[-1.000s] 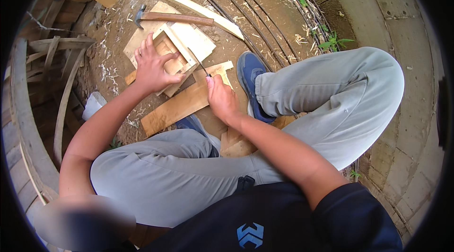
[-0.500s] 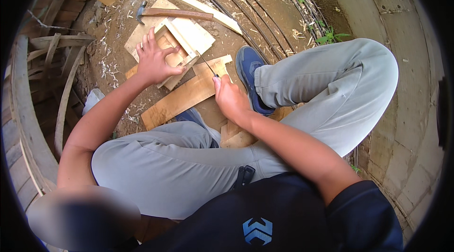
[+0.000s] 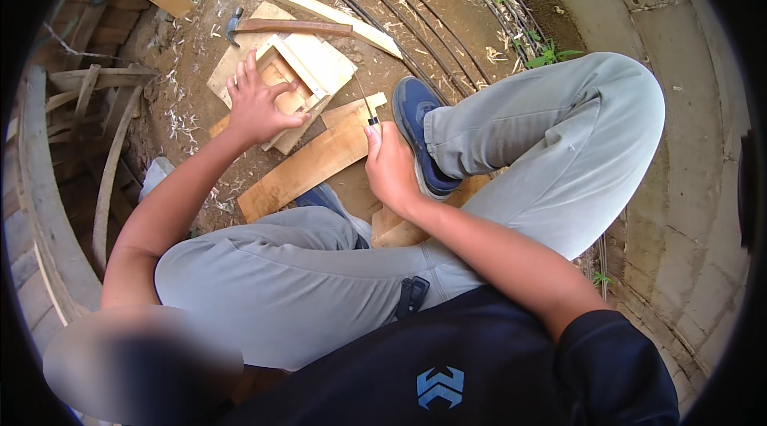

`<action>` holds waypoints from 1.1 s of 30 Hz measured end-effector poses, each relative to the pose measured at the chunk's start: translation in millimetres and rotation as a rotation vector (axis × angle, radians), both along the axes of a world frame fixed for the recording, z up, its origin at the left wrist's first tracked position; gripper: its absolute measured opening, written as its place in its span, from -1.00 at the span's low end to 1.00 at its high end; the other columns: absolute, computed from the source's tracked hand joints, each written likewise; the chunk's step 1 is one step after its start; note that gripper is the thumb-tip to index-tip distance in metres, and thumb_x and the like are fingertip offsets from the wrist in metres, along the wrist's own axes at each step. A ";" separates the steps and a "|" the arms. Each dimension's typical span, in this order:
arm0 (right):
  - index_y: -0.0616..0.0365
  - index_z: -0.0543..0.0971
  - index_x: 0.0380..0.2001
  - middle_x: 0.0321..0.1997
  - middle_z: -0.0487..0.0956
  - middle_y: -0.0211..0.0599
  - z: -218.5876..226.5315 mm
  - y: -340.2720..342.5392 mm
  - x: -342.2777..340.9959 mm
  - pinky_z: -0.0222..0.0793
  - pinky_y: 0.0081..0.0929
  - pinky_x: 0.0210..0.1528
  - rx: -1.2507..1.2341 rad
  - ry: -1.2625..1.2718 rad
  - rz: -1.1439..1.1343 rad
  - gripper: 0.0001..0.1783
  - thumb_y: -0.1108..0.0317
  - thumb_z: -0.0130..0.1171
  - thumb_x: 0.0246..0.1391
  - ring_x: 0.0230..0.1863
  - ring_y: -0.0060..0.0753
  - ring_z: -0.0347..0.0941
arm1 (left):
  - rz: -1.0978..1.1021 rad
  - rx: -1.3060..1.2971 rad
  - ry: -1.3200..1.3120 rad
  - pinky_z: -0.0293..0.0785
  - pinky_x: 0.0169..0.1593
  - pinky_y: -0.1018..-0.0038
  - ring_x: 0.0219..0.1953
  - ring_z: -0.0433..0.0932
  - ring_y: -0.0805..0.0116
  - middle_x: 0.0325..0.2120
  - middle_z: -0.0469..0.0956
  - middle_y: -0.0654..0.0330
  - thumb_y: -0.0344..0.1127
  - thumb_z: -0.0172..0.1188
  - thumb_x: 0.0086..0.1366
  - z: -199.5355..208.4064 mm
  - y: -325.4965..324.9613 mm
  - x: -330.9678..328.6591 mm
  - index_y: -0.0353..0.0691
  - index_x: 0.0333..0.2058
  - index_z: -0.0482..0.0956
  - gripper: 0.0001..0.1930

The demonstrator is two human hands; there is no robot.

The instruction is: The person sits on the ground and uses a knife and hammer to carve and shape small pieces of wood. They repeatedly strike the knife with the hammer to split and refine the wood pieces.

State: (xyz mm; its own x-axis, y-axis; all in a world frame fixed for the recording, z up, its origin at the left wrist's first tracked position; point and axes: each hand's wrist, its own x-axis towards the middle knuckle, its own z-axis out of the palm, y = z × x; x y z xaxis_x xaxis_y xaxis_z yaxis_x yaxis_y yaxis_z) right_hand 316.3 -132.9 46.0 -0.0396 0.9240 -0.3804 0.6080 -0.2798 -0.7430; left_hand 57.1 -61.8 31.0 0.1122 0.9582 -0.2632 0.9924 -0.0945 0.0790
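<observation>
A small shallow wooden box point(image 3: 313, 81) with raised sides rests tilted on a board point(image 3: 232, 73). My left hand point(image 3: 260, 103) grips its near left side, fingers spread along the wall and thumb at the near corner. In my closed right hand point(image 3: 390, 166) is a thin-shafted hand tool point(image 3: 364, 97) with a dark collar; its handle is hidden in my fist. The shaft points up and away, to the right of the box and apart from it. A claw hammer point(image 3: 296, 25) with a wooden handle lies across the board beyond the box.
Under the tool, a flat plank point(image 3: 307, 165) lies slanted between my shoes. A long pale wood strip point(image 3: 327, 17) and dark rods point(image 3: 415, 18) stretch across the dirt at the far side. Curved wooden slats point(image 3: 48, 186) stand at left; a wall point(image 3: 679, 146) rises at right. Shavings litter the ground.
My right hand has drawn the thin tool away from the box's right corner and turned it more upright. The left hand keeps its hold on the box.
</observation>
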 end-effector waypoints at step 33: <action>0.29 0.43 -0.25 -0.44 0.57 0.35 -28.1 15.7 -13.8 0.36 0.28 -0.25 -0.019 -0.006 0.160 -0.53 0.04 -0.15 0.49 -0.35 0.48 0.52 | -0.025 0.026 0.024 -0.27 0.39 -0.29 0.47 -0.19 -0.42 0.47 -0.23 -0.37 0.41 0.36 -0.13 -2.5 0.9 -0.2 0.24 0.09 0.71 -0.23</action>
State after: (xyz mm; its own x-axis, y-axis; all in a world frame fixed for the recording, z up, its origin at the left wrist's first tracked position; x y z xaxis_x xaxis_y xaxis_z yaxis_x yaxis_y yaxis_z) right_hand 302.6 -117.2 17.9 -0.1831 0.8988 -0.3983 0.6502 -0.1932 -0.7348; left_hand 56.9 -60.9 28.5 0.1304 0.9617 -0.2411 0.9912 -0.1214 0.0522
